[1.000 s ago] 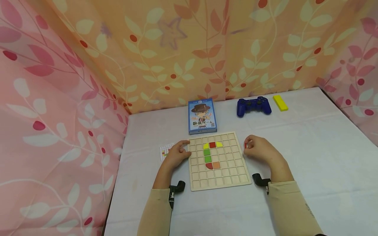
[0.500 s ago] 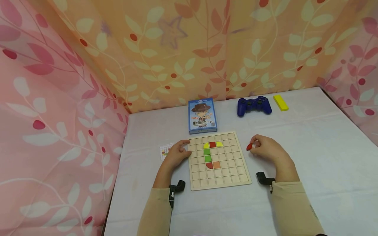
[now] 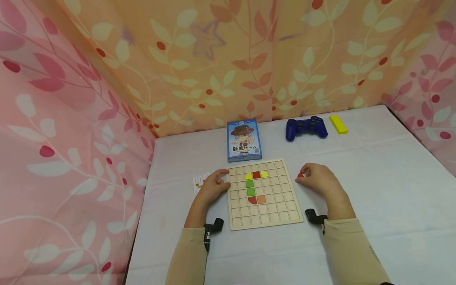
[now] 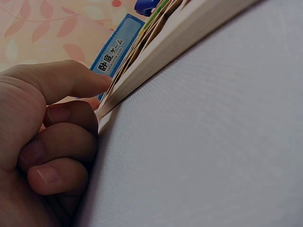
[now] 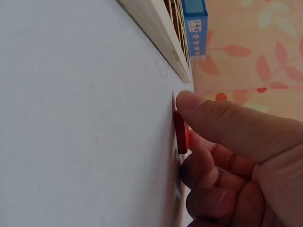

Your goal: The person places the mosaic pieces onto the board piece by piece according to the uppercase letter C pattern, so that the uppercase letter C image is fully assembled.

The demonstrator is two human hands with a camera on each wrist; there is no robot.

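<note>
A wooden grid board [image 3: 274, 186] lies on the table with several coloured tiles in its cells: yellow rounded ones, red, green [image 3: 250, 187] and orange. My left hand [image 3: 213, 186] touches the board's left edge with thumb and index finger, the two spread apart; in the left wrist view the other fingers [image 4: 59, 146] are curled. Right of the board, my right hand [image 3: 315, 178] pinches a small red tile [image 5: 182, 132] between thumb and fingers, just off the cloth. Most of that tile's face is hidden by the fingers.
Behind the board lies a blue game box [image 3: 244, 140]. Farther right are a blue game controller [image 3: 306, 128] and a yellow block [image 3: 338, 124]. A small printed pattern card [image 3: 197, 184] is partly covered by the left hand. Patterned cloth [image 3: 213, 59] hangs behind the table.
The right hand, holding the red tile, shifted slightly right away from the board, then back a little left. Less of the tile shows than half a second ago. The left hand and board stayed put.
</note>
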